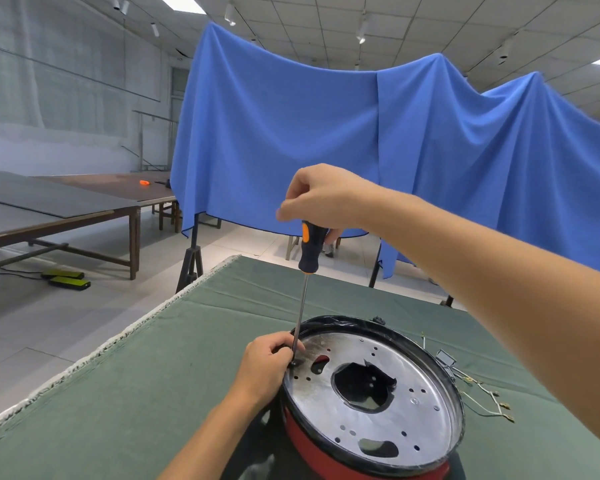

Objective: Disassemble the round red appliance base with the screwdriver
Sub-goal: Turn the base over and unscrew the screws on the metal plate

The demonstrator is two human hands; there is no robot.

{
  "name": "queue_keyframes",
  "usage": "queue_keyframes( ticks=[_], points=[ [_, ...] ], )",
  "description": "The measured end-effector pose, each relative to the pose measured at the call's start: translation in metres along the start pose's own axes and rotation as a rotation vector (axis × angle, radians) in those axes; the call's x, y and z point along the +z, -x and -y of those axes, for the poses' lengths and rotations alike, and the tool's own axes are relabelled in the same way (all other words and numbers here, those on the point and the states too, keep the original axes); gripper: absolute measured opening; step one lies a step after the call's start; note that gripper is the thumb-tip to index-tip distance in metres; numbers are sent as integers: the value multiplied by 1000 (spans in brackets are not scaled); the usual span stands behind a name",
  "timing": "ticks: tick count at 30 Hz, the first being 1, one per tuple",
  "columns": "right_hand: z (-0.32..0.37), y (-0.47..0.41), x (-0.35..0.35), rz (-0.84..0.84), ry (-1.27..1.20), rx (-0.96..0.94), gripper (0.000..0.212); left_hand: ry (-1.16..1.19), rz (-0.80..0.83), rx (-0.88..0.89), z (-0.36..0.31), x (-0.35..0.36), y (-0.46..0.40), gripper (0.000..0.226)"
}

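Gripping the top of the screwdriver (307, 251) handle, the right hand (321, 199) is sitting high above the work, fingers curled down round the black-and-orange grip, knuckles facing up. Forearm is coming in from the right edge, angling down-left across the frame. Screwdriver is standing nearly upright, tilted a touch, shaft running down to the left part of the metal plate (371, 389).

Left hand (267, 365) is down low at the tip, thumb and fingers pinching round the shaft's bottom end, right where it's meeting a dark screw spot on the plate. Hand is resting on the left rim of the red appliance base (326, 455), wrist & forearm coming up from the near-left.

The base is sitting on the green cloth (136, 393) covering the table, near-centre, leaning a bit toward the near side; black rim up top, red shell showing below, silver plate w/ a big ragged centre hole and lots of small holes.

Loose wires (485, 400) w/ brass terminals are lying on the cloth just right of the base. Big blue drape (291, 133) is hanging across the far side. Long tables (66, 209) far left, an orange-handled item (144, 182) lying on the far one. Two yellow-green pads (66, 278) on the floor beneath.
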State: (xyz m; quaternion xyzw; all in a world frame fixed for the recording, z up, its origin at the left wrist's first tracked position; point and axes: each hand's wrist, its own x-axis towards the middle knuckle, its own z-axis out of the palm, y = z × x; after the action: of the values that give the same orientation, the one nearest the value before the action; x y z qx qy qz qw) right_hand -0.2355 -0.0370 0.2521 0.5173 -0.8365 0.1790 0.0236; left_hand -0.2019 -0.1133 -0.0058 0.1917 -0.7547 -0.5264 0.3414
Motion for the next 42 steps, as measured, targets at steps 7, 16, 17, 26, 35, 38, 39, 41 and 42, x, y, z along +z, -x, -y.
queue_keyframes(
  ticks=[7, 16, 17, 26, 35, 38, 39, 41, 42],
  points=[
    [-9, -2, 1, -102, 320, 87, 15, 3, -10, -3, -2, 0, 1, 28],
    [-21, -1, 3, -170, 465, 91, 23, 1, -1, 8, -4, 0, 2, 27],
    [-21, -2, 0, -121, 379, 93, 17, 3, -3, 9, -4, 0, 3, 27],
    [-16, 2, 1, -114, 260, 69, 44, 9, -3, 13, -4, 0, 2, 28],
    [-10, 3, -11, 127, -140, 56, 16, 5, 5, 9, -4, 0, 3, 26],
    [-9, 5, 0, 16, -15, 62, 31, 4, 4, 7, -4, 0, 3, 26],
    [-9, 3, 2, -45, 67, 58, 35, 3, 3, 7, -3, 0, 3, 26],
    [-8, 1, 2, -74, 115, 50, 21, 9, -3, 1, -3, 0, 2, 27],
    [-6, 2, -2, -8, 48, 53, 11, 13, -3, -2, -3, 0, 2, 27]
  ],
)
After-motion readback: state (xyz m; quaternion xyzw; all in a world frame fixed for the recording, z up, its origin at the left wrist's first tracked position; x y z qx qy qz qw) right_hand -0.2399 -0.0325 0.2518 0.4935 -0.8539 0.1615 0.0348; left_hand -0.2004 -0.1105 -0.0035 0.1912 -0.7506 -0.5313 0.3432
